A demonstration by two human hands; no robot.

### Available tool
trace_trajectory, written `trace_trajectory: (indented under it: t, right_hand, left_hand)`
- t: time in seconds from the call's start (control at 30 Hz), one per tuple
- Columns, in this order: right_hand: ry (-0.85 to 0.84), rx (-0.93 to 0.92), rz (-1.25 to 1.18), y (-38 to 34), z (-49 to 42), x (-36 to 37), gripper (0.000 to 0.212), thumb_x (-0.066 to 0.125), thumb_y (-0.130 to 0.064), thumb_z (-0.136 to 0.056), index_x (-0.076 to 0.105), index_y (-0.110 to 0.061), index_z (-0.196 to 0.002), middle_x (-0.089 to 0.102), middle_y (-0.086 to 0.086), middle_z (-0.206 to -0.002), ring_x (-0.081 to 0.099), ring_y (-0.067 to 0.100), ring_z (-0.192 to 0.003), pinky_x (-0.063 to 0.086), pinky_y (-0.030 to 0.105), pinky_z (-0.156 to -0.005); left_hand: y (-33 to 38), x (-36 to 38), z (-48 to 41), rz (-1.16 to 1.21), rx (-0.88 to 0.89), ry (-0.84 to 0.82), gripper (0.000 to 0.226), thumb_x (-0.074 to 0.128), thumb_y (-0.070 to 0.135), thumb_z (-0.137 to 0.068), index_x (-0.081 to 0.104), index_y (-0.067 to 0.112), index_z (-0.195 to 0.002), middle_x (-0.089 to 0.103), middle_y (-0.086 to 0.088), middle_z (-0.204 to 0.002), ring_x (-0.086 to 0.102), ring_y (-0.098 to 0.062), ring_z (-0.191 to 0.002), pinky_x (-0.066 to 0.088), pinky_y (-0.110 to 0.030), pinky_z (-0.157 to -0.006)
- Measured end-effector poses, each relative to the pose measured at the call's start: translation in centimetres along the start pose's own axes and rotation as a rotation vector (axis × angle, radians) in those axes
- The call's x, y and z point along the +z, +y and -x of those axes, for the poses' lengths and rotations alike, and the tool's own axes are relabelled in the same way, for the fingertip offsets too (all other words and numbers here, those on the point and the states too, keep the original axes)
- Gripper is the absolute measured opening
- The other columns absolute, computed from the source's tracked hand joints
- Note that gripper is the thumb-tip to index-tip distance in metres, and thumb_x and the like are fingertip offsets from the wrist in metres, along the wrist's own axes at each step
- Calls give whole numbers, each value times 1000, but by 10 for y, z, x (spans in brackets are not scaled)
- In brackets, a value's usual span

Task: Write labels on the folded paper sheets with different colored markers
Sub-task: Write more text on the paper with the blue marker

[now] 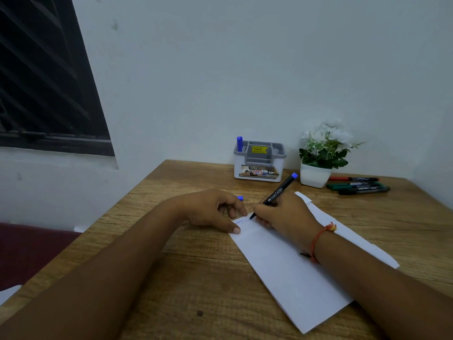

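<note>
Right hand [289, 217] grips blue marker [277, 192], one label barely begun; left hand [208, 207], grasp unclear, pins folded sheet [282, 266]; two o'clock markers [358, 186] wait

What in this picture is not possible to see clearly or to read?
Head view only:
- Blue writing on the folded sheet: too small to read.
- Blue cap: mostly hidden behind the left hand; whether the hand holds it is unclear.
- Second sheet: largely covered by the folded sheet and the right hand, which grips the blue marker.
- Print on the markers beside the pot: blurred.
</note>
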State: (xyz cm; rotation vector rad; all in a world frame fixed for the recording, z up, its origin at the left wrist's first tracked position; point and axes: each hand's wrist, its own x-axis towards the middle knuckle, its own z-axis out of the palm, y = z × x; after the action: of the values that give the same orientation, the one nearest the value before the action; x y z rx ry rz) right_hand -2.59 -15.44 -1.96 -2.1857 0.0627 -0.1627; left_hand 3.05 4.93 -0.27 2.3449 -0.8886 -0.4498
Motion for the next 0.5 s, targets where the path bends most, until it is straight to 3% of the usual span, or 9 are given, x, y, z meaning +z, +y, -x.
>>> trace_trajectory:
  t: [0.13, 0.3, 0.5]
  right_hand:
    - [-15, -5, -27, 0, -1, -1, 23, 64, -27, -73, 74, -7, -70, 75, 5, -67, 73, 24, -72, 60, 49, -80]
    - [-11, -19, 5, 0, 0, -1, 24, 64, -25, -76, 72, -5, -65, 73, 7, -63, 66, 12, -60, 60, 43, -77]
    - [-2, -10, 18, 0, 0, -2, 23, 65, -28, -75, 68, -9, -63, 68, 3, -57, 63, 11, -58, 58, 41, -73]
  left_hand:
    - [2, -2, 1, -4, -5, 1, 43, 81, 31, -77, 65, 33, -117, 58, 13, -96, 48, 12, -66, 38, -4, -61]
    - [3, -2, 2, -12, -18, -10, 44, 80, 33, -77, 64, 33, -118, 58, 14, -96, 48, 7, -71, 40, -10, -67]
    - [3, -2, 1, -1, -23, -9, 44, 80, 33, -77, 65, 32, -118, 58, 13, -96, 48, 5, -71, 40, -16, -70]
